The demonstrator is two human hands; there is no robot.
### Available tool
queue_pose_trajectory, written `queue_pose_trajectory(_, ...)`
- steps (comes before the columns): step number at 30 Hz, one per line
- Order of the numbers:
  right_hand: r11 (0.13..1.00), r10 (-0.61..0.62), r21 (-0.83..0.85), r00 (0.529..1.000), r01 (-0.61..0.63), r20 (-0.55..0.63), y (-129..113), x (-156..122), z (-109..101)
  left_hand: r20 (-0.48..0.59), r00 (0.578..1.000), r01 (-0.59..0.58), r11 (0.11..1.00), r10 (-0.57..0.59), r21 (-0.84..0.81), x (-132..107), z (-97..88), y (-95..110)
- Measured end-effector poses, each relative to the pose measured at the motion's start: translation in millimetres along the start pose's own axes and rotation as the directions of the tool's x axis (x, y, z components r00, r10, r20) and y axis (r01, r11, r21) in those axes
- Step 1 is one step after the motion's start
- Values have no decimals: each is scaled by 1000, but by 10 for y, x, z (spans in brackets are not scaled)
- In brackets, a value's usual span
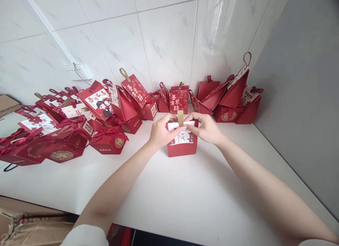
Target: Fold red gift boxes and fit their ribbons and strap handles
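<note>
A small red gift box (182, 143) with a white printed panel and a tan loop handle stands upright on the white table (185, 196). My left hand (161, 130) pinches the box's top flap from the left, fingers closed on it. From the right, my right hand (206, 127) grips the same top edge, its fingertips beside the tan handle. Both forearms reach in from the bottom of the view.
Several red gift boxes with ribbons and handles crowd the left side (63, 133) and line the tiled wall behind (179, 99). More lean in the right corner (233, 97). A grey wall bounds the right. Cardboard (23, 221) lies below the table's front edge.
</note>
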State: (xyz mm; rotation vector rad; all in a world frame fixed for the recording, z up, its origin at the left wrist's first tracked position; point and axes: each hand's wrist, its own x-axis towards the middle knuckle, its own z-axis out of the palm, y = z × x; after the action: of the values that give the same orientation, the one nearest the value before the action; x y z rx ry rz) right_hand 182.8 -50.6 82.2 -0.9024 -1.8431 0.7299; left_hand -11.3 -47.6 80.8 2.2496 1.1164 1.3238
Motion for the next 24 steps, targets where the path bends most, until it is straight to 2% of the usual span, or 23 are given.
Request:
queue_pose_trajectory(2, 1000, 9, 11, 1000, -9, 10, -4, 4, -8, -25, 999, -25, 998, 27, 54, 2, 3, 15)
queue_pose_trajectory(8, 1000, -3, 7, 1000, 3, 29, -27, 7, -21, -13, 990, -135, 975, 139, 178, 14, -20, 52)
queue_pose_trajectory(13, 1000, -18, 27, 999, 16, 51, 30, 15, -10, 43, 997, -71, 988, 65, 137, 45, -73, 57)
queue_pose_trajectory(18, 997, -34, 68, 994, 27, 101, 67, 19, -26, 131, 991, -54, 990, 37, 132, 88, -157, 50)
queue_pose_trajectory(21, 998, -55, -7, 993, 56, 104, 56, 16, -30, 192, 981, -58, 990, 33, 129, 111, -202, 50)
queue_pose_trajectory(24, 987, -107, -115, 994, 109, 31, 44, 9, 1, 208, 977, -82, 985, 50, 149, 121, -220, 51)
